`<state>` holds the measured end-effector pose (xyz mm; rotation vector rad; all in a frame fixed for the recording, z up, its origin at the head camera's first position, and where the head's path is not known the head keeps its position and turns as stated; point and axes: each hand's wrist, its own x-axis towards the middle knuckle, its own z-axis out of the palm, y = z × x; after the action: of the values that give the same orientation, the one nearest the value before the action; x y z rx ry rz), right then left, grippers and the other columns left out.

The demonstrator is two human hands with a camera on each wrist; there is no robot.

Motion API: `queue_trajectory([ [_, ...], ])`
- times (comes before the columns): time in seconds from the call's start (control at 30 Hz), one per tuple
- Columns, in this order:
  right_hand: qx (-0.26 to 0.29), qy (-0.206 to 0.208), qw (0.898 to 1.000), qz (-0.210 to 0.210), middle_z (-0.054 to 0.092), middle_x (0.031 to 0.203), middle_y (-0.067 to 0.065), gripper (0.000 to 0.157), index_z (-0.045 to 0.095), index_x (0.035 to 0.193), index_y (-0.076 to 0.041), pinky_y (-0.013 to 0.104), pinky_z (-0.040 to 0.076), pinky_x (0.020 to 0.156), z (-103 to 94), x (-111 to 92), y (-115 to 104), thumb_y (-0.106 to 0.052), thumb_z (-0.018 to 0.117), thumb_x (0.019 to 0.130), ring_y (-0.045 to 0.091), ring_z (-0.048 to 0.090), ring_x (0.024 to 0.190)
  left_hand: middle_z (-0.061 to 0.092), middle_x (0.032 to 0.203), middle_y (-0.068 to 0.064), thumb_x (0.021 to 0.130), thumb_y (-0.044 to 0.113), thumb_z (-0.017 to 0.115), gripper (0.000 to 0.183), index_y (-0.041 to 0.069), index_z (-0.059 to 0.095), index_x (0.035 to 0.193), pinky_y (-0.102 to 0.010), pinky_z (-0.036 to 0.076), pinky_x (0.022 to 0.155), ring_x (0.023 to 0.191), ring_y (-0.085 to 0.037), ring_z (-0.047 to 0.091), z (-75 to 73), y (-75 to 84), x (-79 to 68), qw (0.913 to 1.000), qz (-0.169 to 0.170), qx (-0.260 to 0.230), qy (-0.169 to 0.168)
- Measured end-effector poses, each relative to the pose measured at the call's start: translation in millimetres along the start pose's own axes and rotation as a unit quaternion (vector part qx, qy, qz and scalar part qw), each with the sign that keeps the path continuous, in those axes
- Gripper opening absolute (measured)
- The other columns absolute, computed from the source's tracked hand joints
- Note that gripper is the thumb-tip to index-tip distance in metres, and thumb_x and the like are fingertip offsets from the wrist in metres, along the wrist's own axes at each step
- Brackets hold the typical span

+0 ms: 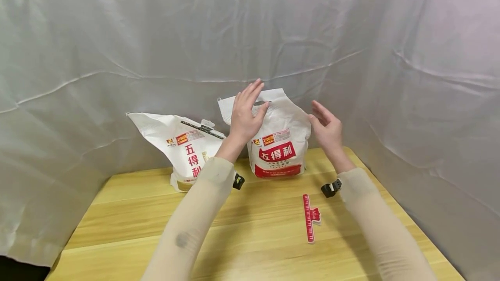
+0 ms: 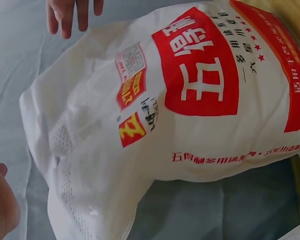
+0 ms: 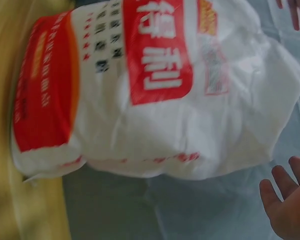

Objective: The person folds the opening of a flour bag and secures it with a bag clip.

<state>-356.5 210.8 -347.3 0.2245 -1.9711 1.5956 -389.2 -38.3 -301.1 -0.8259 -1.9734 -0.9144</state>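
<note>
Head view: left hand [image 1: 247, 118] and right hand [image 1: 328, 132], fingers extended, flank the red-labelled bag [image 1: 279, 140] standing on the worktop [image 1: 129, 224]. Left wrist view: left hand apart from the bag. Right wrist view: right hand near the bag, fingers spread.

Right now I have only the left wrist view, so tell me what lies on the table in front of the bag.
Observer: A red clip lies on the table, nearer the person than the white bag.
Operator: Now report what is left of that bag.
Observer: Another bag, with a black clip across its upper part.
Operator: Your last item: the right hand. I get only fingertips.
Observer: The head view shows it whole, beside the white bag's right edge, gripping nothing.
</note>
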Motion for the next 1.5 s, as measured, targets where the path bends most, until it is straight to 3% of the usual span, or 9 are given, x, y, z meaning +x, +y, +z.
queue_trajectory([
  [0.37,-0.064,-0.035,0.997,0.038,0.060,0.147,0.013,0.048,0.058,0.149,-0.017,0.038,0.051,0.106,-2.7,1,30,-0.024,0.066,0.103,0.033,0.063,0.129,0.044,0.163,-0.004,0.103,0.027,0.064,0.054,0.012,0.051,0.154,-0.050,0.023,0.125,0.151,-0.025,0.038,22.4,4.2,12.6,0.9951,-0.007,0.061,-0.078],
  [0.87,-0.086,-0.053,0.994,0.039,0.064,0.140,0.020,0.045,0.059,0.148,-0.015,0.050,0.053,0.102,2.0,3,36,-0.021,0.065,0.104,0.039,0.066,0.120,0.044,0.163,0.000,0.104,0.031,0.063,0.057,0.016,0.047,0.157,-0.044,0.018,0.128,0.151,-0.021,0.038,29.0,3.3,29.6,0.9835,-0.020,0.118,-0.136],
  [1.13,-0.101,-0.048,0.993,0.040,0.068,0.134,0.018,0.039,0.065,0.140,-0.010,0.045,0.056,0.098,4.7,1,39,-0.023,0.065,0.104,0.033,0.068,0.119,0.056,0.153,-0.001,0.105,0.031,0.063,0.053,0.017,0.051,0.154,-0.044,0.024,0.126,0.142,-0.022,0.049,32.6,-1.4,24.6,0.9818,-0.013,0.136,-0.131],
  [1.5,-0.094,-0.031,0.994,0.044,0.069,0.134,0.016,0.031,0.070,0.133,-0.009,0.046,0.056,0.099,7.6,-5,42,-0.019,0.061,0.105,0.031,0.067,0.120,0.069,0.132,-0.006,0.101,0.019,0.070,0.039,0.012,0.066,0.139,-0.037,0.037,0.116,0.125,-0.024,0.061,33.5,-3.6,17.0,0.9919,0.029,0.104,-0.066],
])
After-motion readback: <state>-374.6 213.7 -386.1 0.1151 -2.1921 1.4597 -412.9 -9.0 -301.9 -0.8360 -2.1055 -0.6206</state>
